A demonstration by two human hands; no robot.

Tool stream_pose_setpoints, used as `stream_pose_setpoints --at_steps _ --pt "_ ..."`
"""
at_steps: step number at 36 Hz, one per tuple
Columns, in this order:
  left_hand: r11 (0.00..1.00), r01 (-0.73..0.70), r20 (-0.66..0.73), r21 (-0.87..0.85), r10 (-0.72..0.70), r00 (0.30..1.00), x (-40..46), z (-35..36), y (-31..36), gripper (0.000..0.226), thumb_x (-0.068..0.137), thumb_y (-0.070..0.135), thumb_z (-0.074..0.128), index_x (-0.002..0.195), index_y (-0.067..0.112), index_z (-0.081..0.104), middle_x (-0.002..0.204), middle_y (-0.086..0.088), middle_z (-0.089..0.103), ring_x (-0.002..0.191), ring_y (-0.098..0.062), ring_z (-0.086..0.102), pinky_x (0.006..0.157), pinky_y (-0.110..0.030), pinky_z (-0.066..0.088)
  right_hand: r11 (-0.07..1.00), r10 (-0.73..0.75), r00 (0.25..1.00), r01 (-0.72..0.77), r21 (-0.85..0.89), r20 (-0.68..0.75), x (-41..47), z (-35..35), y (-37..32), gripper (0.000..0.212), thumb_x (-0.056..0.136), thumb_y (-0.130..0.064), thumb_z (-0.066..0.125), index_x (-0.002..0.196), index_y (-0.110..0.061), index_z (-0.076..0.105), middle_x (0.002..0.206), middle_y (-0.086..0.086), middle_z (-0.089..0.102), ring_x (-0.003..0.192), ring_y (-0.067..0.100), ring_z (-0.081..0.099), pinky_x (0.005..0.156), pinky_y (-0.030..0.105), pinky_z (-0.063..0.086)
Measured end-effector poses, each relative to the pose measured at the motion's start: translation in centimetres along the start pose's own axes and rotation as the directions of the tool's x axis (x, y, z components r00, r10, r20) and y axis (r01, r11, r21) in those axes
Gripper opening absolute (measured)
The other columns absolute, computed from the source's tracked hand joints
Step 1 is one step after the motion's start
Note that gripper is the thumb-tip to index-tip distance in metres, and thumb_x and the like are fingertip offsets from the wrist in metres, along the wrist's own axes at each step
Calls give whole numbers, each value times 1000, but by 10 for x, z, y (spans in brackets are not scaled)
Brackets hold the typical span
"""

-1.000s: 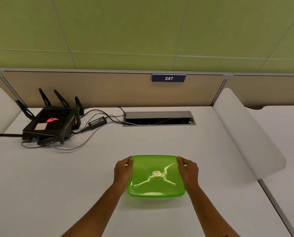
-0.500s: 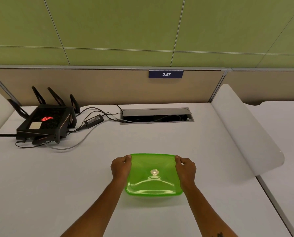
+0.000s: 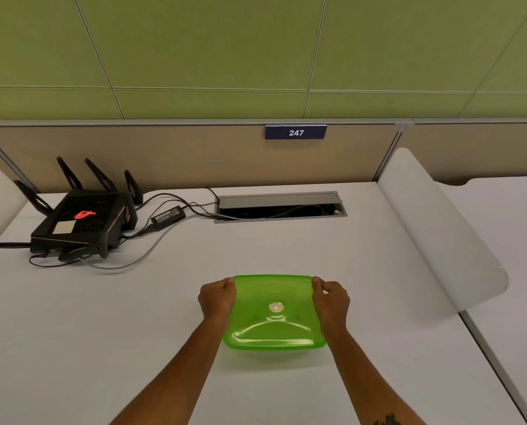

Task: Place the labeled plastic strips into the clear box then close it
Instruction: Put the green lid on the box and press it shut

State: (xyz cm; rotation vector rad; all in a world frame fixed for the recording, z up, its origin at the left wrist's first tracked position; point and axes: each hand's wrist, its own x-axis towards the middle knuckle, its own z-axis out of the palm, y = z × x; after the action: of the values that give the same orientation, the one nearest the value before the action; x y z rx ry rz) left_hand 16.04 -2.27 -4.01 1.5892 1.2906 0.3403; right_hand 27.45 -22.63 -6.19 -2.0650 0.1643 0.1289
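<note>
Two hands (image 3: 274, 299) still grip one lid (image 3: 273, 320).

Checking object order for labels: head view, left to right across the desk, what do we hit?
Black router → power adapter → left hand → green lid → right hand → white desk divider. The cable tray sits behind the lid, so I left it out.
</note>
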Motion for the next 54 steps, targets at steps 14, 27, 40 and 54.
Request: stream_pose_setpoints --at_steps 14,27,40,54 --pt "994 30 204 -101 -9 979 -41 -38 -61 27 80 53 76 82 26 80 74 -4 73 68 -20 63 74 -53 61 959 164 945 -220 177 284 -35 -53 36 27 80 -34 84 98 -15 78 91 4 76 88 23 74 80 45 63" --pt "868 226 322 -442 -82 943 -80 -50 -83 32 92 4 71 125 4 70 109 -17 75 91 -26 69 87 -41 59 811 324 795 -513 282 512 -57 -81 40 26 73 -12 86 85 6 71 71 13 63 60 20 59 68 32 59" --pt "896 171 247 -410 -71 966 -77 -37 -87 32 95 3 68 127 3 69 108 -11 75 77 -16 71 87 -44 60 846 343 811 -486 220 473 -53 -76 41 22 82 -10 82 84 6 67 65 16 62 56 19 58 55 26 52" --pt "888 136 260 -440 -18 965 -36 -39 -57 31 95 1 67 125 -4 68 105 -14 74 92 -27 67 60 -21 61 884 249 852 -394 250 461 -25 -50 0 20 82 -9 82 76 0 65 63 12 61 55 19 58 58 27 54"
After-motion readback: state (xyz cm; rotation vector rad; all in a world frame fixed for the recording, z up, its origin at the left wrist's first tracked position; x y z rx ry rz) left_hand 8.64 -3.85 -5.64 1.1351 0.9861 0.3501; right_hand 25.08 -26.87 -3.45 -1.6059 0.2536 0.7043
